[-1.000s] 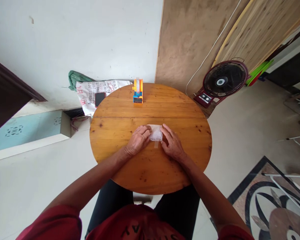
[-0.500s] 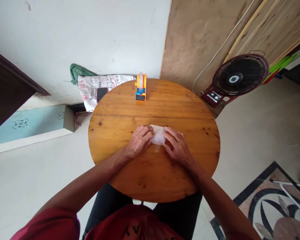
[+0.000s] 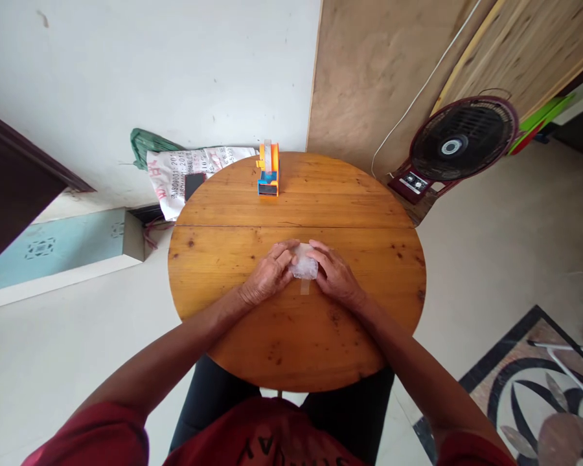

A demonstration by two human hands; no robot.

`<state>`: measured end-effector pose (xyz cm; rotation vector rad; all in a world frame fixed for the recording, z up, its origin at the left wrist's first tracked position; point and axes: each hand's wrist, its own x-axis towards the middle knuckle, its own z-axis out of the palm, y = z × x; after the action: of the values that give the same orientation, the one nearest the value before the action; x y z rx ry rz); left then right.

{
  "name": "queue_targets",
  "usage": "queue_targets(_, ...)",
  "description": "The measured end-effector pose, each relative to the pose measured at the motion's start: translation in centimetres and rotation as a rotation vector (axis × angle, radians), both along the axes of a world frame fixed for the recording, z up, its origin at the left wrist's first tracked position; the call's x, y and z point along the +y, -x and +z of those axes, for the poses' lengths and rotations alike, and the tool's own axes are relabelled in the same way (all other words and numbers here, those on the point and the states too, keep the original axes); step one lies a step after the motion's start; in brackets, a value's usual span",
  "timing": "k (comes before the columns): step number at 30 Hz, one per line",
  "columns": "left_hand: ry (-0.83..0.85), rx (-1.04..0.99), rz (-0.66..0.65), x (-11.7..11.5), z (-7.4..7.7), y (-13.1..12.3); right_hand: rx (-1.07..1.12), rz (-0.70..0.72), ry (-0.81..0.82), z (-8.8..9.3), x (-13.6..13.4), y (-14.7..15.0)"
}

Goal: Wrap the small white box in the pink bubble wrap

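Observation:
A small whitish, translucent wrapped packet (image 3: 304, 264) lies on the round wooden table (image 3: 291, 343) between my hands. It looks like bubble wrap, though what is inside cannot be made out. From its near edge a strip of clear tape (image 3: 305, 287) sticks out toward me. My left hand (image 3: 273, 268) grips the packet's left side with curled fingers. On the other side, my right hand (image 3: 337, 272) holds the right edge, its fingers reaching over the top. Both thumbs are partly hidden.
An orange and blue tape dispenser (image 3: 269, 171) stands at the table's far edge. Behind the table lie a printed white sack (image 3: 175, 171) and a green bag (image 3: 153, 145) against the wall. A dark red fan (image 3: 451, 147) stands to the back right.
My right hand has moved inward and its fingers now reach further over the packet. The packet looks more compact, with its far corner folded in. The camera view has shifted slightly.

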<state>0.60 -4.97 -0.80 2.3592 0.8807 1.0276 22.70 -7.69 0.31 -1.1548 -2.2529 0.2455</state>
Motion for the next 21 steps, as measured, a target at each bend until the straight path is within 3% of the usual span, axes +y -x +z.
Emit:
queue_targets(5,0.216,-0.167,-0.01,0.4,1.4,-0.3,0.195,-0.024,0.138,1.3,0.3,0.2)
queue_targets(9,0.674,-0.283,-0.014,2.3,3.2,-1.2,0.393,-0.029,0.602,3.0,1.6,-0.5)
queue_targets(12,0.828,-0.269,0.099,3.9,3.7,-2.3,0.511,-0.028,0.866,3.9,2.7,-1.0)
queue_targets(16,0.831,-0.306,0.171,4.9,3.4,-3.5,0.574,-0.052,0.861,4.4,3.4,-1.3)
queue_targets(21,0.818,-0.313,0.198,4.9,3.1,-3.4,0.631,-0.057,0.795,3.4,3.1,-0.8)
